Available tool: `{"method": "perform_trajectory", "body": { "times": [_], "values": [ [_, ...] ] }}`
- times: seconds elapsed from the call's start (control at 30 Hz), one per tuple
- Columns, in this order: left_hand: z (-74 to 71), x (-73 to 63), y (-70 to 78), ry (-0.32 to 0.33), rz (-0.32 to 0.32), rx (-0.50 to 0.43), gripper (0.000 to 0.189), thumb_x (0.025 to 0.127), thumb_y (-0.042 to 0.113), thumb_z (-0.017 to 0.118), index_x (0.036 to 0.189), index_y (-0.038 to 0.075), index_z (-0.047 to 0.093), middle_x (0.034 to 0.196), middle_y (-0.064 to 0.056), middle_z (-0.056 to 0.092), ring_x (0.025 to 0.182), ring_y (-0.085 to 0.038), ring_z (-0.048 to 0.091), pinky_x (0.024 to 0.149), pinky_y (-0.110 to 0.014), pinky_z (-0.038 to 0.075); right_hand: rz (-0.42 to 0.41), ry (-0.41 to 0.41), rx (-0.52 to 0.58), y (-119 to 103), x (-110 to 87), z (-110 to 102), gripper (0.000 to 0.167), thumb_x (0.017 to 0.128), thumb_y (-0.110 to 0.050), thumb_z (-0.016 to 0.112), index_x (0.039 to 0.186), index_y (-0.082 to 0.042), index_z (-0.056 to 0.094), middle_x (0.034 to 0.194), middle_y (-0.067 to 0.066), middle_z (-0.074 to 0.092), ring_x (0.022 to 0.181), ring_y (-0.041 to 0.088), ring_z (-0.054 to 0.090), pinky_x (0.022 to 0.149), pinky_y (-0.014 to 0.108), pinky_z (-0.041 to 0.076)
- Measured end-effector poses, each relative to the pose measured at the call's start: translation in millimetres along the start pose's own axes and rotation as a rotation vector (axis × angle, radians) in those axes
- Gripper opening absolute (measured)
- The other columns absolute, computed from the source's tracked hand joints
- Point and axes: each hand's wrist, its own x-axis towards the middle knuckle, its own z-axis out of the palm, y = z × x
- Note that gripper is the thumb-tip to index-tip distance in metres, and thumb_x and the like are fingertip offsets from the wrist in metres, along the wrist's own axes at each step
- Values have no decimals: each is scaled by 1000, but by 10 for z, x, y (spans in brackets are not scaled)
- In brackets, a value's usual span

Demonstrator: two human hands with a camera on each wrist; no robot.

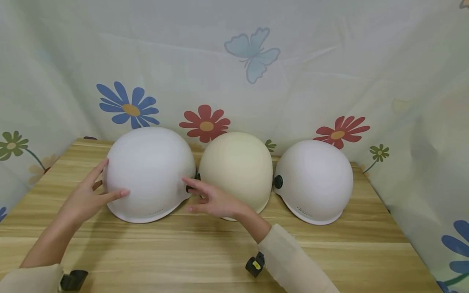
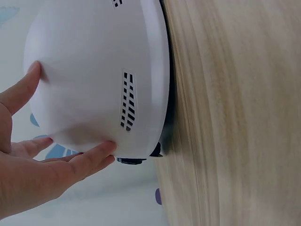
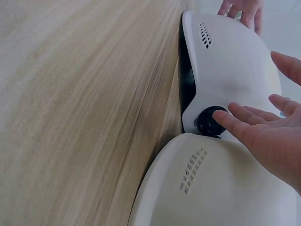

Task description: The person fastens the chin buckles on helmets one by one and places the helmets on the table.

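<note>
Three helmets stand in a row on a wooden table. The left one is a white helmet (image 1: 150,171), with my two hands at its sides. My left hand (image 1: 82,199) has its fingers spread over the left side, thumb toward the front; the left wrist view shows its fingertips (image 2: 107,147) near the slotted vent. At the other side, my right hand (image 1: 216,199) reaches in with extended fingers, beside a round black knob (image 3: 209,121) on the white helmet. Next to it, a cream helmet (image 1: 236,171) is partly covered by my right hand.
A second white helmet (image 1: 315,183) with a black side knob stands at the right end of the row. The wooden table (image 1: 176,256) extends in front of the helmets. Behind it hangs a pale curtain (image 1: 176,61) printed with flowers and a butterfly.
</note>
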Motion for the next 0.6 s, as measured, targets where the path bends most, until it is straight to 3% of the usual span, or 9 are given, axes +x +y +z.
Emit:
{"method": "perform_trajectory", "body": {
  "times": [0.3, 0.43, 0.6],
  "values": [
    [-1, 1, -12, 15, 22, 11, 105, 80, 44, 67, 145, 20, -11, 147, -26, -8, 123, -58, 13, 82, -70, 30, -27, 50, 38, -74, -48, -61, 64, 87, -3, 61, 142, -7, 29, 138, 15, 38, 122, 31, 41, 94, 33, 41],
    [12, -6, -4, 36, 46, 40, 103, 81, 42, 66, 146, 13, -8, 147, -29, -4, 122, -58, 15, 80, -70, 32, -30, 63, -22, -141, -142, -200, 60, 88, -6, 60, 141, -7, 32, 129, 16, 48, 114, 24, 50, 90, 26, 43],
    [27, -13, 0, 37, 49, 66, 101, 83, 42, 64, 145, 9, -8, 145, -32, -4, 121, -58, 17, 79, -70, 33, -36, 43, -41, -173, -326, -417, 52, 88, -4, 58, 137, -3, 38, 120, 20, 54, 105, 22, 57, 88, 29, 45]
  ]
}}
